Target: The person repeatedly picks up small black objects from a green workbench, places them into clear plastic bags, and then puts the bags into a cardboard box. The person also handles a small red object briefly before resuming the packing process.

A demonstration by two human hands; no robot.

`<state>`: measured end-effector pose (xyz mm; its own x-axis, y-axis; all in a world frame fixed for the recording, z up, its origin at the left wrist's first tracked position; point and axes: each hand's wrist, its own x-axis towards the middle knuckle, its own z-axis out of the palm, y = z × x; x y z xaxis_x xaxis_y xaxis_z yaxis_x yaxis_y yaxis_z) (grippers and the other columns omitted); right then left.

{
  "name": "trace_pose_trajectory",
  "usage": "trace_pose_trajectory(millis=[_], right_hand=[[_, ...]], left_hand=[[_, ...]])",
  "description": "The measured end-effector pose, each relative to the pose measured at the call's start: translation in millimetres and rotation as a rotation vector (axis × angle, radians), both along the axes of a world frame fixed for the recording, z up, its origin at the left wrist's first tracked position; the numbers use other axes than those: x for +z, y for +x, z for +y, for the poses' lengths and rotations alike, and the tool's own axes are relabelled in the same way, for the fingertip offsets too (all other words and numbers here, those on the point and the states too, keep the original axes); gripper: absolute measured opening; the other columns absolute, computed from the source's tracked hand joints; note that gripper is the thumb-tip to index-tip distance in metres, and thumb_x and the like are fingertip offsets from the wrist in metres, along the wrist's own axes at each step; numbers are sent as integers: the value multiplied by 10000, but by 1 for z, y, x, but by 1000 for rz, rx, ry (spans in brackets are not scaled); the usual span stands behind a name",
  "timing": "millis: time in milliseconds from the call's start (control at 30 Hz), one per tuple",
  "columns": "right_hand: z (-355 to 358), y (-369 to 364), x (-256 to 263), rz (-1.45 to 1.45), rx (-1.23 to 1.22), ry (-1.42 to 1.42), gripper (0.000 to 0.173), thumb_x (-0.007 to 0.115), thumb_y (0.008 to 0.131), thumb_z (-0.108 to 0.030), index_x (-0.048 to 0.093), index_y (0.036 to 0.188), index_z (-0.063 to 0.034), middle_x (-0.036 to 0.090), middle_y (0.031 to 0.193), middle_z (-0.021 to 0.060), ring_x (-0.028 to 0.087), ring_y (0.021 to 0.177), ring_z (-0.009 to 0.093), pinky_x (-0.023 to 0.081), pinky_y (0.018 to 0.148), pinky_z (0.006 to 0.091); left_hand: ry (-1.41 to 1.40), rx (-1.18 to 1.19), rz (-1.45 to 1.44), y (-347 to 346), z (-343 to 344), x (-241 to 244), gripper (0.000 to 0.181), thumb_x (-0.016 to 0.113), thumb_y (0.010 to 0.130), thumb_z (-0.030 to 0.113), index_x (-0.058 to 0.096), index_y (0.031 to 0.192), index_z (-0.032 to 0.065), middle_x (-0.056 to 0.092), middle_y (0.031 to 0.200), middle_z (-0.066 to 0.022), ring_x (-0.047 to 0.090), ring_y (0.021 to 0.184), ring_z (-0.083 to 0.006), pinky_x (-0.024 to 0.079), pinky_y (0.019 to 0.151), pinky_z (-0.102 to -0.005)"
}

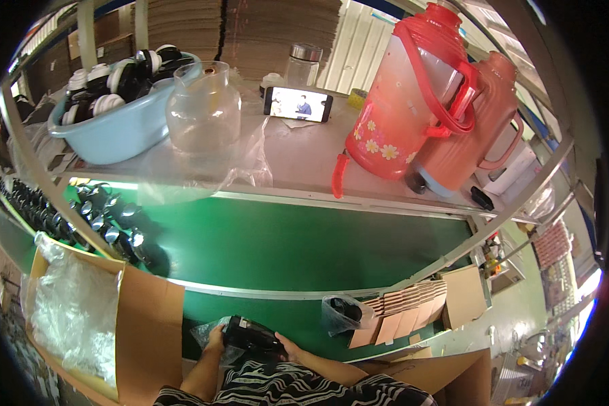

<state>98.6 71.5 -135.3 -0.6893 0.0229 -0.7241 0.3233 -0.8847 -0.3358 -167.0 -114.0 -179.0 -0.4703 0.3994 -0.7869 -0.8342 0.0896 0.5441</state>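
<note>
Low in front of my body I hold a glossy black cylindrical item (254,336), tilted, with a small label near one end. My left hand (216,339) is at its left end, where a clear plastic bag (207,331) hangs around my fingers. At the other end, my right hand (288,347) grips the black item. Whether the bag covers part of the item I cannot tell. To the right, another clear bag (335,325) with a black thing inside stands on the green work surface (294,309), beside a row of folded cardboard boxes (406,314).
At left, an open carton (149,330) holds clear plastic bags. Several black items (104,218) stand on the green conveyor belt (284,243). The shelf above bears a blue basin (122,132), a clear plastic jug (203,111), a phone (298,104), a red thermos (401,101) and a box cutter (340,175).
</note>
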Motion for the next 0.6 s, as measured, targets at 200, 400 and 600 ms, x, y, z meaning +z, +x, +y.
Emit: trace_pose_trajectory(millis=[200, 400, 600], right_hand=[[-21, -3, -42, -70, 109, 824, 1043, 769, 906, -730, 427, 1573, -6, 493, 1562, 233, 540, 1400, 366, 514, 1110, 491], [-33, -8, 22, 495, 588, 1650, 990, 876, 843, -546, 458, 1557, -2, 494, 1566, 274, 513, 1435, 437, 448, 1198, 464], [-18, -2, 82, 398, 512, 1958, 749, 909, 753, -255, 604, 1431, -161, 627, 1430, 164, 482, 1441, 529, 324, 1228, 729]], left_hand=[[-848, -367, 662, 29, -22, 49, 316, 668, 1029, 237, 757, 1214, -3, 779, 1129, -232, 745, 1059, -414, 563, 918, -498], [-671, -501, 1353, 81, -2, 118, 231, 633, 1029, 192, 709, 1169, 26, 762, 1034, -254, 722, 993, -493, 573, 855, -562], [-501, -831, 1409, 132, 56, 188, 163, 676, 995, 226, 684, 1071, 82, 759, 962, -227, 729, 902, -471, 566, 791, -591]])
